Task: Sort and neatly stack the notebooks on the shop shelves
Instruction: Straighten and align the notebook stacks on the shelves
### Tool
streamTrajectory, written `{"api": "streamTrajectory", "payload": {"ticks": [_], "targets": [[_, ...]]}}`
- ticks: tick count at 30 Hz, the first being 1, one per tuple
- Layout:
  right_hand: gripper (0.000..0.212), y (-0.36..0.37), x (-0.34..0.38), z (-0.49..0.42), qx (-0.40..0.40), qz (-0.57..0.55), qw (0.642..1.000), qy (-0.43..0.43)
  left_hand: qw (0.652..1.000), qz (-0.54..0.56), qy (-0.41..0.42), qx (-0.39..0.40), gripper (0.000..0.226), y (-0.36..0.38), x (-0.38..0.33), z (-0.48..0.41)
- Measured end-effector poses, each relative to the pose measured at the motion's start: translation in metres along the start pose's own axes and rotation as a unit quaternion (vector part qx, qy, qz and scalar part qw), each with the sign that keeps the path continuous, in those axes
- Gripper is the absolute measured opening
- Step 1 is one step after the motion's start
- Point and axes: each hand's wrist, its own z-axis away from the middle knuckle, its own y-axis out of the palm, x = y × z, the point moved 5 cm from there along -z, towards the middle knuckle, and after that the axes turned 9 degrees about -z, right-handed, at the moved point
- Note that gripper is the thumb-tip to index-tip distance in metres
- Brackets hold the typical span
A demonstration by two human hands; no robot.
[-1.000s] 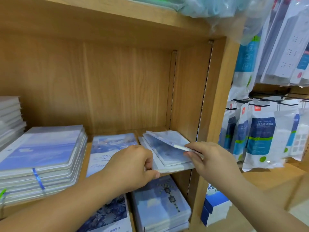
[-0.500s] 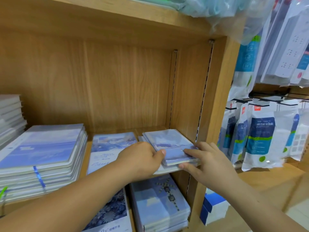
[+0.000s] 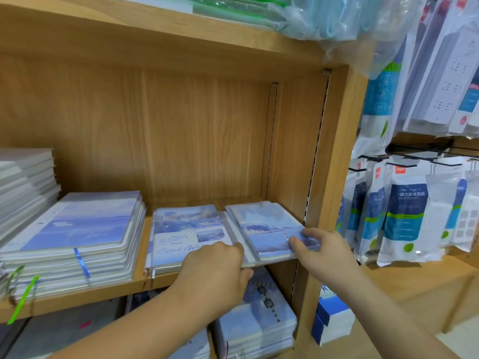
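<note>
Our left hand [image 3: 215, 270] is curling at the front-left corner of the small notebook stack [image 3: 267, 224], which is sitting at the right end of the shelf [image 3: 116, 287], while our right hand [image 3: 326, 251] is pressing flat fingers on its cover. We should be squaring the edges evenly and easing the stack back from the shelf's front. Our left fingertips are hiding, so we cannot tell whether they are gripping.

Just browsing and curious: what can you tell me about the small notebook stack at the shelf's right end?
The small notebook stack is a few thin notebooks with blue-and-white covers in clear wrap, lying flat and slightly fanned on the wooden shelf, close to the right side panel. The left hand grips its front left edge; the right hand presses its top cover.
</note>
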Motion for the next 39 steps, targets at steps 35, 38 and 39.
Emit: {"api": "streamTrajectory", "payload": {"ticks": [35, 38, 39], "targets": [[0.056, -0.019, 0.01, 0.073, 0.002, -0.297, 0.934, 0.2, 0.906, 0.411, -0.097, 0.023, 0.034, 0.003, -0.006, 0.029], [0.048, -0.018, 0.017, 0.062, -0.024, -0.178, 0.97, 0.165, 0.935, 0.337, -0.106, 0.03, 0.039, -0.004, 0.0, 0.021], [0.052, -0.019, 0.018, 0.058, -0.035, -0.12, 0.982, 0.143, 0.933, 0.34, -0.112, 0.037, 0.037, -0.005, 0.0, 0.018]]}}
